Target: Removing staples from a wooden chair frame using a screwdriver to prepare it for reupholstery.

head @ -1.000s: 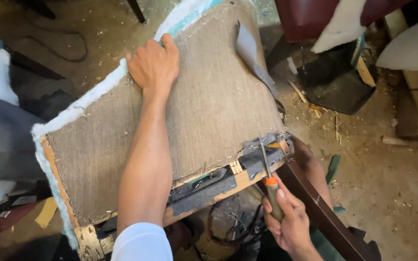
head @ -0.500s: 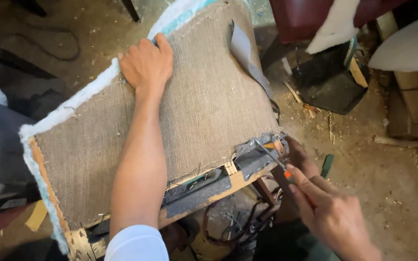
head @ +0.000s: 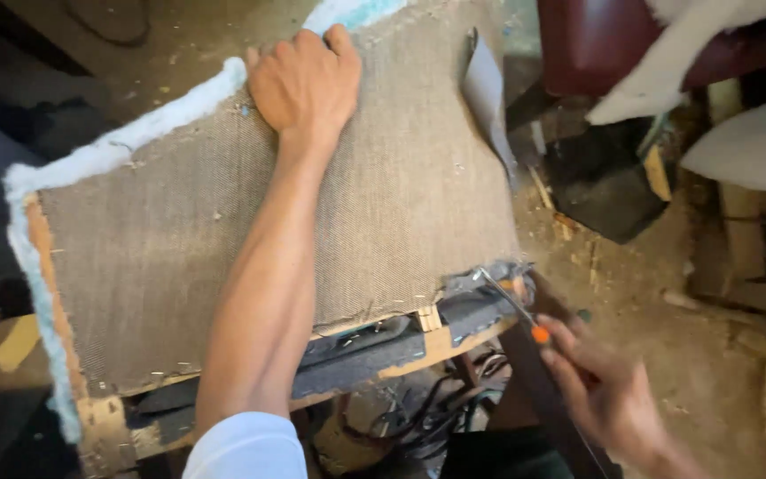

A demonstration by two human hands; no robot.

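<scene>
The right hand (head: 609, 399) is clamped on a screwdriver (head: 509, 306), its shaft slanting up-left to the seat frame (head: 418, 341) corner (under the torn burlap (head: 401, 204)). The left hand (head: 305, 82) lies flat, fingers spread, on the far edge, well apart.

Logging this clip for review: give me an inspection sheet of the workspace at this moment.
Surface: dirt floor, strewn with wood chips and scraps.
Job's things: upturned seat frame covered in brown burlap, pale foam edging along its far side; orange-handled tool with its metal tip at the frame's near right corner.
Clutter: grey fabric flap, black fabric piece, wooden offcuts.
Hands: left hand flat on the burlap; right hand gripping the tool's handle.
Cables: dark loops under the frame; whether straps or wires, unclear.
Surroundings: dark red upholstered piece, white padding.
</scene>
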